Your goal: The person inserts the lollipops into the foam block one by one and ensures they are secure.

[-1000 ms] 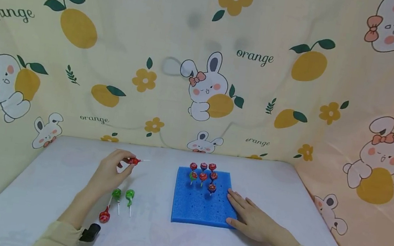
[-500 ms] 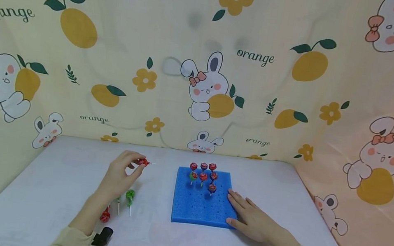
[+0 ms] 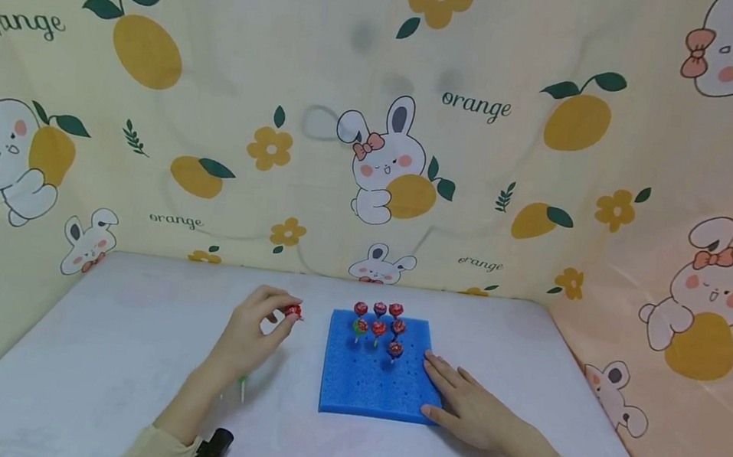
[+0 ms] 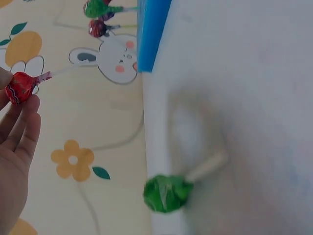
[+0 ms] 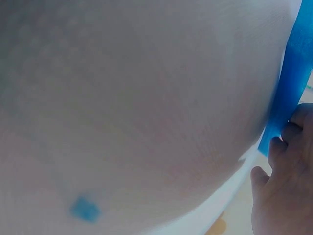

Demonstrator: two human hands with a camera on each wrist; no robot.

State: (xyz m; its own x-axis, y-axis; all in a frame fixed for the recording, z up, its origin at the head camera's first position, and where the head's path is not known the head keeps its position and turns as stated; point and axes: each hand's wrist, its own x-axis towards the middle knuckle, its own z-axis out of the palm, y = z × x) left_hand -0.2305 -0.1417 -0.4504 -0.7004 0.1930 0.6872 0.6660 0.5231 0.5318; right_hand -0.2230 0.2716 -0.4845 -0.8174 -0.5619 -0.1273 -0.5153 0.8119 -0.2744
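The left hand (image 3: 254, 324) pinches a red lollipop (image 3: 292, 311) by its wrapped head, thumb and fingertips curled round it; the left wrist view shows the stick pointing away from the palm toward the foam. The held lollipop hangs above the table, just beside the left edge of the blue foam block (image 3: 359, 390), near that block's far left corner and not yet over it.

The right hand (image 3: 465, 402) lies flat with fingers straight, pressing on the near right corner of the foam block. It holds nothing.

The foam block carries seven lollipops (image 3: 378, 328) standing upright in its holes, grouped at the far edge: six red or dark-wrapped, one green. The rows of holes toward the near edge stand unfilled.

One green lollipop (image 4: 167, 192) lies on the table (image 3: 114, 350) on the near left side, largely hidden behind the left forearm in the head view. Whether further loose lollipops lie under the forearm cannot be told.

Judged status: loading is partly complete. Seven are seated, one is in transit, at least one remains loose.
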